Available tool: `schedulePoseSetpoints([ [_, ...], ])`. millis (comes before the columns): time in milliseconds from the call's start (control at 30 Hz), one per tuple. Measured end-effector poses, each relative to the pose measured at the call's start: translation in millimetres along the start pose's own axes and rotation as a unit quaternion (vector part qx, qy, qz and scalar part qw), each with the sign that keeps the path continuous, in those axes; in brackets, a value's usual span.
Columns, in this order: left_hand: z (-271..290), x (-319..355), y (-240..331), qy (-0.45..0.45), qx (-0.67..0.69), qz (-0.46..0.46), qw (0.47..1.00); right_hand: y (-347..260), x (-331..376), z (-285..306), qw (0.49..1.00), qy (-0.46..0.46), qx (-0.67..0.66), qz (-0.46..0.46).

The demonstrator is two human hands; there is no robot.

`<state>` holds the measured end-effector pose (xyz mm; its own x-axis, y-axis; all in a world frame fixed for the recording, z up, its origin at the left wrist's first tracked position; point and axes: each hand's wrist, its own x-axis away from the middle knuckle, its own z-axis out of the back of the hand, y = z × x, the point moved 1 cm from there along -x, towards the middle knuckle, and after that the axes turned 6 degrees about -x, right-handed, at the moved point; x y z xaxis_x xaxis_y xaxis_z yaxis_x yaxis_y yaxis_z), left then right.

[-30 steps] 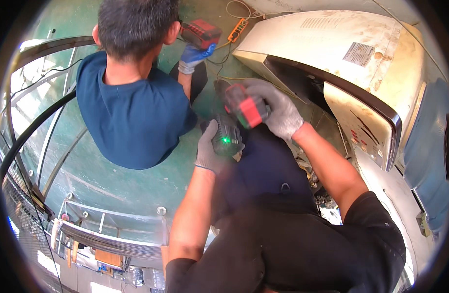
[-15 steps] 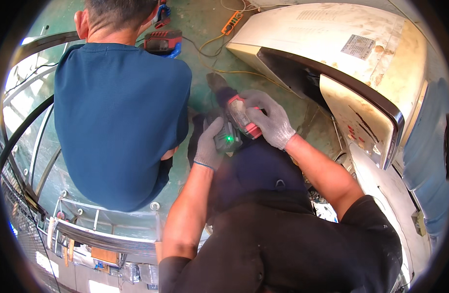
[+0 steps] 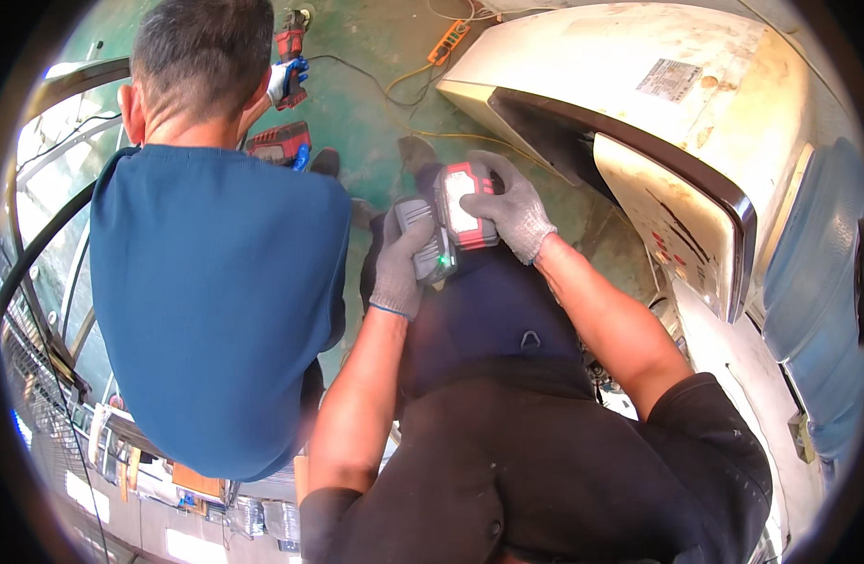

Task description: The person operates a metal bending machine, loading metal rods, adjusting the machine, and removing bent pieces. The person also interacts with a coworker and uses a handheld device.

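Observation:
My left hand (image 3: 397, 266), in a grey knit glove, grips a grey charger-like block (image 3: 419, 235) with ribbed slots and a lit green light at its near end. In my gloved right hand (image 3: 516, 209) is a red and black power-tool battery pack (image 3: 466, 209), its white label facing up and my thumb lying across it. The two are side by side above my dark trousers, edges very close; whether they touch I cannot tell.
A co-worker in a blue shirt (image 3: 216, 301) crouches at my left, a blue-and-white gloved hand on a red power tool (image 3: 291, 42). Nearby is a red and black case-like thing (image 3: 280, 144). An orange power strip (image 3: 449, 42) with cables lies ahead; a stained cream housing (image 3: 629, 75) stands right.
The battery pack has turned upright with its label toward me, and the grey block has tipped to show its ribbed face. The co-worker has shifted nearer, the red tool coming into fuller view.

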<state>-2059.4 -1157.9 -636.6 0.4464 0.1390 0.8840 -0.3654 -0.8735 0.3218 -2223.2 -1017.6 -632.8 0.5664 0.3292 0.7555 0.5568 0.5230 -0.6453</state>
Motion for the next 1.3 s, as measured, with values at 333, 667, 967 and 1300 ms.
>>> schedulePoseSetpoints([
  [333, -17, -5, 5, 0.014, -0.031, -0.017, 0.999, -21, 8, 12, 0.986, -0.057, 0.143, 0.066],
  [667, -13, -19, 7, 0.011, -0.002, -0.005, 1.000, 5, 5, 7, 0.995, 0.029, -0.086, 0.035],
  [967, -12, -7, 7, -0.032, -0.012, 0.004, 0.999, 0, -5, 13, 0.998, 0.019, -0.020, 0.047],
  [1300, -2, -13, 1, -0.018, -0.003, -0.012, 1.000, -9, -12, 15, 0.998, -0.043, -0.009, 0.052],
])
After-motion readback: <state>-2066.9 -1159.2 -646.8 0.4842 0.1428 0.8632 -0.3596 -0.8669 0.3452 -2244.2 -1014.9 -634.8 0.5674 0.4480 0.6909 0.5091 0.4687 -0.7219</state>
